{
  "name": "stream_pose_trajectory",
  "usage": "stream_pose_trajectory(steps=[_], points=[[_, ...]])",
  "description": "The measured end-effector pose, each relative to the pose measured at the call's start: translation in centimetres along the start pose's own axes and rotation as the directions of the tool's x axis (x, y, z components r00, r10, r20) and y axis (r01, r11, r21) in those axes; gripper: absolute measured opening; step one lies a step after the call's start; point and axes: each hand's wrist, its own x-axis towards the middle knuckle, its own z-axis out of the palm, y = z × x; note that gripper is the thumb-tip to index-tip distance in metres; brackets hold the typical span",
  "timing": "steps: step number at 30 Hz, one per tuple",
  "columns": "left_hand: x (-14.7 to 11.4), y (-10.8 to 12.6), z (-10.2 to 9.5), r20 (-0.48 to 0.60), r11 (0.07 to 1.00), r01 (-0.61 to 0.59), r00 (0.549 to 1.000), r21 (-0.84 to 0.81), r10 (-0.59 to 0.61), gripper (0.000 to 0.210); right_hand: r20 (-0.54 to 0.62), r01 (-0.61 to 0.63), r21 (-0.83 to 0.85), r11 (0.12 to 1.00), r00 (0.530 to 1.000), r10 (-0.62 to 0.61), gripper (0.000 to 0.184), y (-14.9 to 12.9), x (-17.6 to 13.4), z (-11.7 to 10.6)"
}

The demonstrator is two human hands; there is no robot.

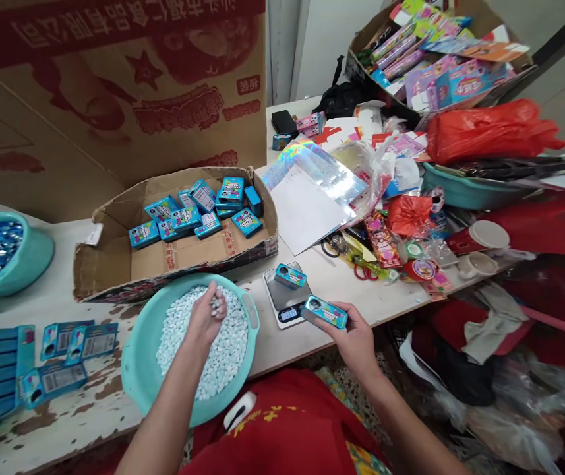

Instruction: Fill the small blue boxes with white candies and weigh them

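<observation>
- Left hand (208,315): above the basin (142,356), fingers curled around a few candies.
- Right hand (354,336): gripping a held box (326,313) by one end, thumb and fingers closed on it, just over the near edge of the table (275,349).
- Basin: at the table's near edge, jutting slightly past it, with pale candies (227,359) across its bottom.
- Scale (275,297): right of the basin, close to the near edge, its display lit; a second box (291,276) lies on it.
- Tray (255,256): behind the basin, towards the far edge, holding a loose pile of blue boxes (183,219).
- Left end of the table: a bowl (41,251) of shiny blue pieces farther back, flat cartons (55,384) nearer the near edge.
- Right of the tray: white paper (306,214), then red scissors (362,272) by the near edge.
</observation>
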Motion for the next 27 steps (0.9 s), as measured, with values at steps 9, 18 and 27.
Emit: stream_pose_trajectory(steps=[9, 18, 27], points=[[5.8, -4.8, 14.9, 0.033, 0.91, -0.41, 0.912, 0.055, 0.409, 0.047, -0.171, -0.083, -0.013, 0.996, 0.982, 0.08, 0.049, 1.8, 1.1, -2.8], [6.8, -6.4, 16.0, 0.055, 0.813, -0.554, 0.831, 0.179, 0.554, 0.043, -0.231, -0.136, -0.02, 0.991, 0.965, 0.127, 0.049, 3.7, 0.3, -4.0], [6.6, -6.3, 16.1, 0.08, 0.807, -0.58, 0.815, 0.117, 0.574, 0.037, -0.224, -0.14, -0.016, 0.99, 0.965, 0.133, 0.049, 3.9, 0.6, -3.8]])
